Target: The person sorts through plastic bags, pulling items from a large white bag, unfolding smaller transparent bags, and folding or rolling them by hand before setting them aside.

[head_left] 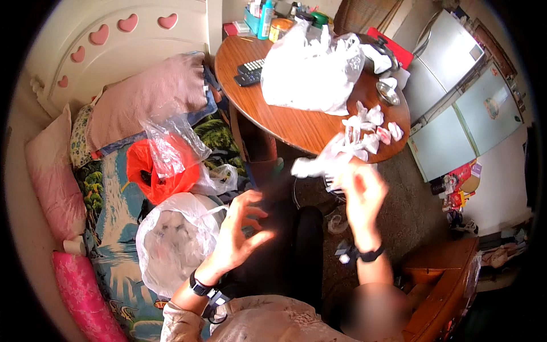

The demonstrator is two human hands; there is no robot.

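My right hand [363, 194] is raised at the near edge of the round table, its fingers closed on a thin white plastic bag [313, 166] that trails to the left and is smeared by motion. My left hand [242, 232] is held over my lap, fingers curved and apart, with nothing in it. Just left of it, on the bed, sits a large white bag [178, 251] filled with crumpled clear plastic. Several small folded or knotted white plastic bags [373, 117] lie on the table beyond my right hand.
A big bulging white bag [305, 74] stands on the round wooden table [285, 121], beside remote controls [249, 74] and a metal bowl [387, 94]. A red bag [142, 162] with clear plastic on it lies on the bed. A wooden cabinet [441, 256] is at right.
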